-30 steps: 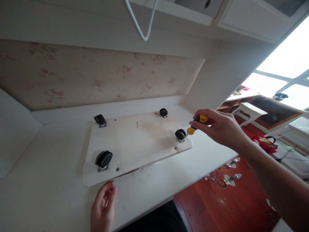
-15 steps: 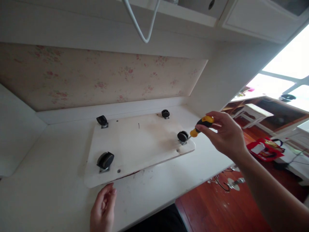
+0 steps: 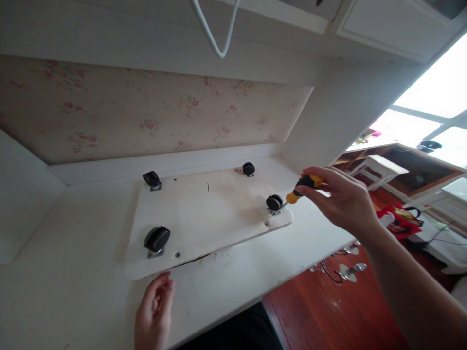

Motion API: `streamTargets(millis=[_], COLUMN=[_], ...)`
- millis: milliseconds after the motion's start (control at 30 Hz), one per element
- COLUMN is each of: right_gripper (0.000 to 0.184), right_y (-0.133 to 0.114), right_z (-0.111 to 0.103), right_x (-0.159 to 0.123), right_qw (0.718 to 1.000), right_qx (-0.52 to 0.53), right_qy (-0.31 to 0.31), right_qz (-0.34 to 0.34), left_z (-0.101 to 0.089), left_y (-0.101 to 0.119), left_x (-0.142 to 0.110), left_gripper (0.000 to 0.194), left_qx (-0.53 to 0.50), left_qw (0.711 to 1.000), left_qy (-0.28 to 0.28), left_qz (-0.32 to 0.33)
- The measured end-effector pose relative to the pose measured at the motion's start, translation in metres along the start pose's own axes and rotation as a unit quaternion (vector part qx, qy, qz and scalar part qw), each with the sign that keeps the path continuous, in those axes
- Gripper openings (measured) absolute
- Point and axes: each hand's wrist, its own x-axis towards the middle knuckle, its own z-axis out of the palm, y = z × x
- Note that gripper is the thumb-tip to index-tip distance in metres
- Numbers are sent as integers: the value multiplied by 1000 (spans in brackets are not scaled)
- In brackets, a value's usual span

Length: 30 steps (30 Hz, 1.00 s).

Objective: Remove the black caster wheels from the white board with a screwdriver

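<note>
A white board (image 3: 204,214) with rounded corners lies flat on a white countertop (image 3: 233,287), its black casters pointing up. My right hand (image 3: 339,197) grips a yellow and black screwdriver (image 3: 304,186) by the handle. The tool slants down to the left, its tip at the metal plate of the front right caster (image 3: 274,202). By the board's front left edge rests my left hand (image 3: 155,306), fingers curled in and thumb close to them; whatever they may hold is hidden. The front left caster (image 3: 157,239) stands just beyond it.
Two more casters, back left (image 3: 151,178) and back right (image 3: 248,169), stick up from the board. A white cable (image 3: 222,51) hangs overhead. To the right, a chandelier-like fixture (image 3: 346,272) and a red bag (image 3: 399,221) sit below counter height.
The view has shifted slightly. My right hand keeps the screwdriver at the same caster, its grip slightly turned. My left hand stays by the board's front edge.
</note>
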Motion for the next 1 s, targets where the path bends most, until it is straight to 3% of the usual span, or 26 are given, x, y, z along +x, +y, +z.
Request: streamTargets(millis=[67, 133, 200, 300, 367, 467, 567, 700, 900, 1000], right_gripper=[28, 37, 46, 44, 37, 30, 32, 40, 44, 43], right_y=[0, 0, 1, 3, 5, 6, 5, 5, 15, 22], right_z=[3, 4, 3, 1, 0, 4, 7, 6, 9, 5], right_x=[1, 1, 0, -2, -2, -1, 0, -4, -9, -8], right_qw=[997, 995, 997, 997, 999, 994, 991, 999, 991, 980], right_qx=[-65, -93, -69, 12, 15, -82, -119, -28, 134, 195], right_qy=[29, 20, -22, -73, -43, 56, 59, -31, 5, -35], right_qz=[-17, -20, -8, -1, -22, -50, -36, -31, -5, 8], left_z=[0, 0, 0, -1, -1, 0, 0, -1, -3, -3], left_y=[0, 0, 0, -1, -1, -1, -1, -4, -13, -16], left_x=[-1, -1, -1, 0, 0, 0, 1, 2, 5, 5], left_gripper=[61, 60, 59, 59, 60, 60, 59, 58, 55, 53], left_qx=[1, 5, 7, 4, 2, 6, 10, 3, 2, 5], left_qw=[1000, 1000, 1000, 1000, 1000, 1000, 1000, 1000, 1000, 1000], left_qy=[-1, -2, -1, 0, -1, -1, 1, -2, -14, -15], left_qz=[2, 5, 8, 10, 12, 13, 14, 17, 25, 27])
